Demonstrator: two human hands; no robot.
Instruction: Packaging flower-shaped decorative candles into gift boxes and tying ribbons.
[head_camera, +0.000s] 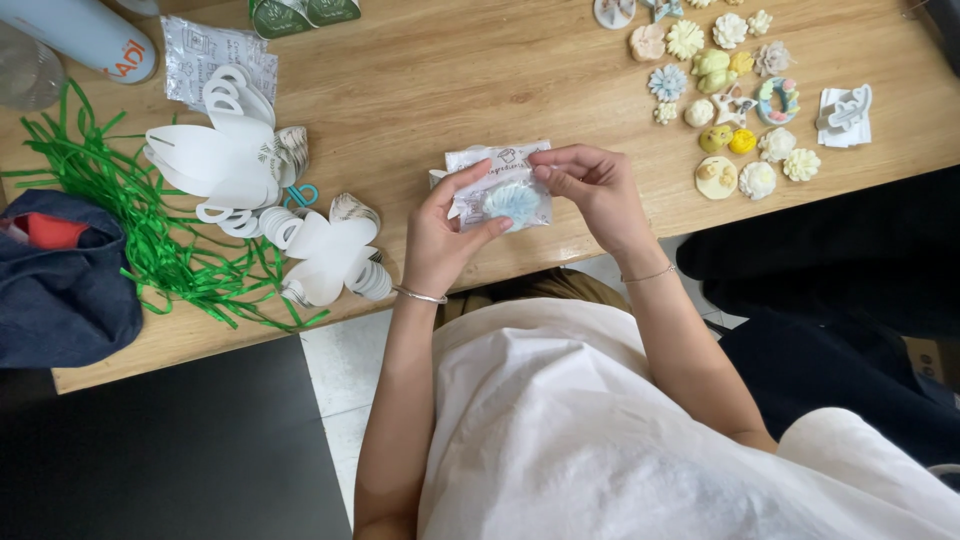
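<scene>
Both my hands hold a small clear plastic bag (505, 196) with a pale blue flower-shaped piece inside, just above the near edge of the wooden table (430, 90). My left hand (445, 235) grips the bag's left and lower side, thumb on top. Pinching the bag's upper right edge with its fingertips is my right hand (590, 190). A few more clear bags lie under the held one.
Several small pastel flower and figure pieces (725, 75) lie at the table's far right. White paper cut-outs (235, 165) and green shredded strips (130, 210) sit left. A dark blue bag (60, 280) rests at the left edge, a white bottle (90, 35) at top left.
</scene>
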